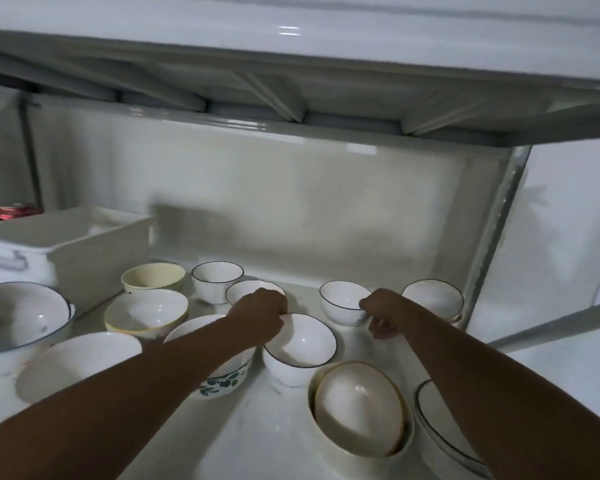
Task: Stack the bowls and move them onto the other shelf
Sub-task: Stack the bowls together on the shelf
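Shelf (284, 438): white, glossy, crowded with bowls standing singly, open side up.
Left hand (260, 315): fingers curled over the far rim of a tilted bowl, pinching it.
Tilted bowl (302, 344): white with a thin dark rim line, leaning toward me, in the middle of the shelf.
Right hand (378, 315): fingers bent, pinching the near rim of a small bowl further back.
Small bowl (342, 301): white, dark rim line, upright, right of centre.
Back row: a cream bowl (153, 276), a white cup-shaped bowl (217, 277), a pale bowl (433, 297) by the right wall.
Left side: a leaf-patterned bowl (222, 379) under the left forearm, a wide shallow bowl (77, 365) beside it.
Front right: beige nested bowls (359, 410).
Far left: a white tub (66, 237), a red can (9, 212) behind it.
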A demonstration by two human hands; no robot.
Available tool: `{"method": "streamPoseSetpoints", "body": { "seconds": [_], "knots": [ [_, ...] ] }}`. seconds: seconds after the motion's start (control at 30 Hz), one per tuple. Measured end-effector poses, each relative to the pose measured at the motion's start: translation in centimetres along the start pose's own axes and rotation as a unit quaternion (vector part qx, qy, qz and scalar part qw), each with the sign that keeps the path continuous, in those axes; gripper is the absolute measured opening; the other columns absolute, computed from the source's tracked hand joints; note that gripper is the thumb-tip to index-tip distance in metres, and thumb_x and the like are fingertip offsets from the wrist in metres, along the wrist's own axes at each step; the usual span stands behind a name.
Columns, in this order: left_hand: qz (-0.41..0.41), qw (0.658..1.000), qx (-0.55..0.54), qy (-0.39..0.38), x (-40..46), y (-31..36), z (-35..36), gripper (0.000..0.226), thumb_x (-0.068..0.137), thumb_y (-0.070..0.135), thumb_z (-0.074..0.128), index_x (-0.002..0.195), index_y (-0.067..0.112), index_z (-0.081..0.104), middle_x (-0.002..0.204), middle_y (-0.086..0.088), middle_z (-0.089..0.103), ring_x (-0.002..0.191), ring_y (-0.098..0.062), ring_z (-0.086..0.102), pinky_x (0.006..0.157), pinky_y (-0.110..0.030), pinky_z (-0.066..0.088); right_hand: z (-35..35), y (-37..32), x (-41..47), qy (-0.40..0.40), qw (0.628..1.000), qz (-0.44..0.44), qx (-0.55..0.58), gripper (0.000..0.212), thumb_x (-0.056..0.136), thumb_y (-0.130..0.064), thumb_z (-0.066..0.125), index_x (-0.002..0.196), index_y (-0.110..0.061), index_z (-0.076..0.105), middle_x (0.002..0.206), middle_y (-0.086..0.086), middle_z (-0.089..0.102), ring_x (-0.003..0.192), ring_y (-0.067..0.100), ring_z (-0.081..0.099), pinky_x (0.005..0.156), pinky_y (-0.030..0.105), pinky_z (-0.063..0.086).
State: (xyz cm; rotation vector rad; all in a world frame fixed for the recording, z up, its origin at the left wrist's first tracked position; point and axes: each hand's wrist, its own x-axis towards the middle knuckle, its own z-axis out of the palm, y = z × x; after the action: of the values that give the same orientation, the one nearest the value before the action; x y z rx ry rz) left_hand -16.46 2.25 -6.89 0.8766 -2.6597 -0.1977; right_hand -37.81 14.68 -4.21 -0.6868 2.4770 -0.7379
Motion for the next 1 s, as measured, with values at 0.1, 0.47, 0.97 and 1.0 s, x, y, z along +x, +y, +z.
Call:
{"method": "streamPoseSetpoints", "body": {
  "seconds": [0.1, 0.47, 0.97, 1.0],
  "knots": [
    [0.0, 1.0, -0.009, 0.018, 0.3, -0.2, -0.7, 0.021, 0.083, 0.016, 0.058, 0.1, 0.021, 0.071, 0.112, 0.0, 0.067, 0.112, -0.021, 0.059, 0.091, -0.03, 0.048, -0.4, 0.3, 0.5, -0.026, 0.999, 0.003, 0.048, 0.029, 0.098, -0.009, 0.044, 0.073, -0.001, 0.057, 0.056, 0.014, 0.062, 0.04, 0.02, 0.056, 0.045, 0.024, 0.05],
    [-0.066, 0.985, -0.147, 0.056, 5.0, 2.0, -5.3, 0.018, 0.081, 0.009, 0.065, 0.097, 0.007, 0.074, 0.107, -0.01, 0.071, 0.101, -0.028, 0.066, 0.075, -0.022, 0.045, -1.6, 0.9, -2.1, -0.212, 0.974, -0.082, 0.012, 0.016, 0.106, -0.021, 0.043, 0.113, -0.009, 0.051, 0.087, 0.015, 0.069, 0.071, 0.024, 0.067, 0.065, 0.029, 0.054],
    [-0.069, 0.986, -0.149, 0.032, 5.5, 3.9, -1.2, 0.012, 0.08, 0.013, 0.064, 0.091, 0.013, 0.07, 0.106, -0.006, 0.068, 0.099, -0.024, 0.066, 0.074, -0.022, 0.045, -2.3, 0.9, -2.6, -0.156, 0.98, -0.108, 0.058, 0.011, 0.097, -0.025, 0.059, 0.096, -0.015, 0.058, 0.075, 0.009, 0.065, 0.056, 0.017, 0.058, 0.051, 0.022, 0.047],
    [-0.063, 0.986, -0.152, 0.038, 5.5, 3.8, -1.1, 0.013, 0.08, 0.015, 0.066, 0.093, 0.013, 0.07, 0.108, -0.005, 0.068, 0.1, -0.023, 0.065, 0.076, -0.021, 0.044, -2.0, 0.7, -2.7, -0.151, 0.981, -0.115, 0.037, 0.009, 0.096, -0.019, 0.058, 0.088, -0.015, 0.056, 0.073, 0.008, 0.063, 0.055, 0.016, 0.057, 0.051, 0.022, 0.045]
  ]
}}
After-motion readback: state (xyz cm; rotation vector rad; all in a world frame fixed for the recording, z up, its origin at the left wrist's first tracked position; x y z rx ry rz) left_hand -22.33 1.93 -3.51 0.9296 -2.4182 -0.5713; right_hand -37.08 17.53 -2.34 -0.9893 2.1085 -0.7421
